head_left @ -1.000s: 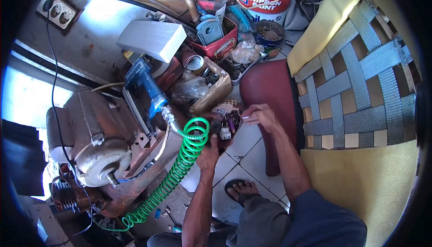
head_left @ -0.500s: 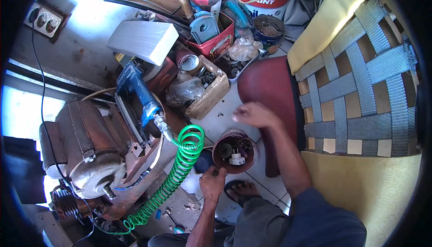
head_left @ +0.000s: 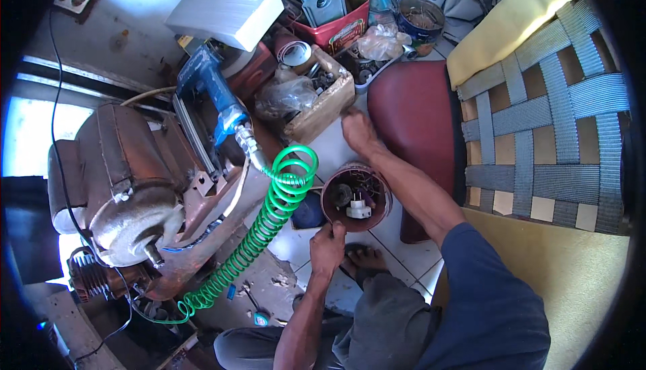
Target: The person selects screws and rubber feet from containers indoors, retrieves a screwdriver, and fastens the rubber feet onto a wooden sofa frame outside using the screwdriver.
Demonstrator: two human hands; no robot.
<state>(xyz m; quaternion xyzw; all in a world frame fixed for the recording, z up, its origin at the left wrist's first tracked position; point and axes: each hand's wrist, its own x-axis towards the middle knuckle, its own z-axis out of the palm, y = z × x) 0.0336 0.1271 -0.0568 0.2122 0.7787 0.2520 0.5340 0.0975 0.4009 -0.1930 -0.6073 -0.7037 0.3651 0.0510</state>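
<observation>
A small brown bucket [head_left: 328,216] stands on the tiled floor before me, with a white plug adapter [head_left: 359,209], a dark round piece and other bits inside. My left hand [head_left: 328,249] is closed at its near rim, thumb on the edge. Beyond the bucket, my right hand [head_left: 359,131] is low at the floor, fingers curled together beside the end of a wooden box [head_left: 323,107]. Its fingertips are partly hidden, so anything in them does not show. That box holds metal parts and a clear plastic bag [head_left: 286,96].
A coiled green air hose [head_left: 269,225] runs from a blue air tool [head_left: 214,90], left of the bucket. Farther left sits a rusty motor [head_left: 121,168]. A dark red padded seat [head_left: 414,114] and a webbed frame [head_left: 538,121] stand right. A red bin [head_left: 343,26] is behind.
My right hand has moved from above the floor by the red seat, leftward and down to the wooden box's end. My left hand stays at the bucket rim. The view has shifted.
</observation>
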